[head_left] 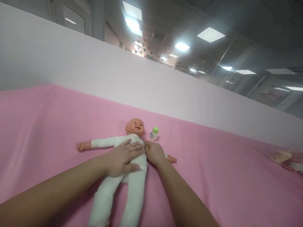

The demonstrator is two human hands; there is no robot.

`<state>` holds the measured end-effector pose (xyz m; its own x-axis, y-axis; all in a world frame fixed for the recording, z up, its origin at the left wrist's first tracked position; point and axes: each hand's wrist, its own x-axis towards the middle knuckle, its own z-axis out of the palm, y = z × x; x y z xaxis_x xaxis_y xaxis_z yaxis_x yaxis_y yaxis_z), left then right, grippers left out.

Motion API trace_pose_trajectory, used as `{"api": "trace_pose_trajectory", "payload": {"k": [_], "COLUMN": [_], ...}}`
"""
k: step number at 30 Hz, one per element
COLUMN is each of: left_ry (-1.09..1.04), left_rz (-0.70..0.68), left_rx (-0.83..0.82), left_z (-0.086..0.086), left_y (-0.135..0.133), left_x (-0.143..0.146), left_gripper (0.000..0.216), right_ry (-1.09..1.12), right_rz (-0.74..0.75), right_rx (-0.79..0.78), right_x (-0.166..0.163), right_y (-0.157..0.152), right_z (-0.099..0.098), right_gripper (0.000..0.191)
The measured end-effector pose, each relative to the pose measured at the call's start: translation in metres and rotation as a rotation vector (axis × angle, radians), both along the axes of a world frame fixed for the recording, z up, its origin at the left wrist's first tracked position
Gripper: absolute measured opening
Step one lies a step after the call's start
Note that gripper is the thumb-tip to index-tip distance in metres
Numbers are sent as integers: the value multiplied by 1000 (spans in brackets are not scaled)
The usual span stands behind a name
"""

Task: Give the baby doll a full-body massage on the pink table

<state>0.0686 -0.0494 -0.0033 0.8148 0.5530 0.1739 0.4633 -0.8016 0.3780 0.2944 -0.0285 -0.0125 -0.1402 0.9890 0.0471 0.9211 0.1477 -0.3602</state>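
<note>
A baby doll (139,160) with a white cloth body and plastic head and hands lies on its back on a pink sheet (194,176). My left hand (123,157) rests flat across its chest and belly, fingers spread. At the doll's side, by the shoulder on the right of the view, my right hand (154,153) is closed with curled fingers on the cloth arm, which it mostly hides. Only the doll's small plastic hand shows beyond it. Close to the doll's head stands a small white bottle (153,135) with a green cap.
A white wall panel (142,85) runs along the far edge of the pink sheet. On the right lies a clear plastic bag (287,159) with something pinkish inside. Above the panel, glass reflects several ceiling lights.
</note>
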Motion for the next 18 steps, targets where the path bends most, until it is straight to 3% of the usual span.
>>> {"api": "trace_pose_trajectory", "payload": {"k": [9, 13, 15, 18], "left_ry": [-207, -246, -225, -150], "left_rz": [243, 422, 517, 621], "left_rx": [69, 82, 62, 10], "left_z": [-14, -17, -19, -22], "left_y": [23, 37, 46, 56], "left_x": [-6, -15, -21, -27], "left_gripper": [57, 45, 42, 40], "right_ry": [55, 186, 277, 388], "right_rz": [8, 48, 126, 399], "right_rx": [60, 175, 274, 471], "right_x": [1, -1, -6, -19], "right_y": [0, -2, -8, -26], "right_z": [-2, -3, -1, 7], "right_gripper": [31, 32, 31, 30]}}
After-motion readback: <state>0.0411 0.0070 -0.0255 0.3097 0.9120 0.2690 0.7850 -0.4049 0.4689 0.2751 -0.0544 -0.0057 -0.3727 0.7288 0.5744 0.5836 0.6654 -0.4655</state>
